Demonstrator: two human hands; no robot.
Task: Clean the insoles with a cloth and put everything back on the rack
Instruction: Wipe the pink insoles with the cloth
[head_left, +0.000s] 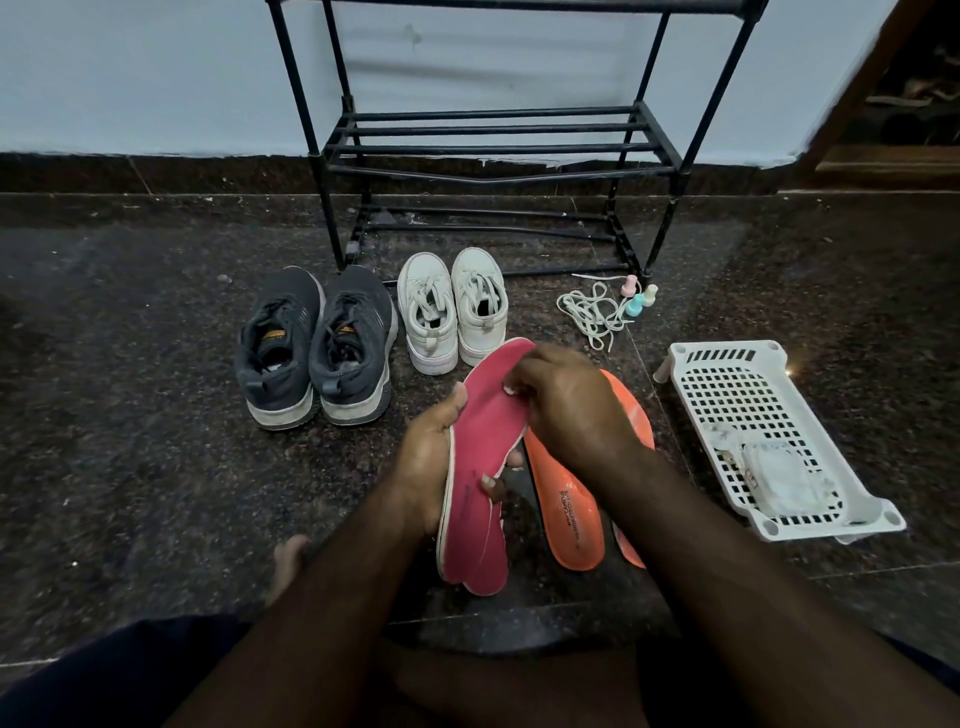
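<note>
My left hand (423, 467) grips a pink insole (485, 447) around its middle and holds it upright above the floor; a second pink insole seems to be stacked behind it. My right hand (566, 405) lies over the toe end, fingers curled onto the insole's right edge. No cloth shows in either hand. Two orange insoles (574, 514) lie on the floor under my right forearm. The black shoe rack (493, 150) stands against the wall with nothing on its shelves.
Grey sneakers (314, 348) and white sneakers (452, 309) stand in front of the rack. Loose white laces (592, 312) and small pastel bottles (641, 296) lie to the right. A white plastic basket (727, 364) on the right holds a white packet (784, 478). My bare foot (288, 564) is at lower left.
</note>
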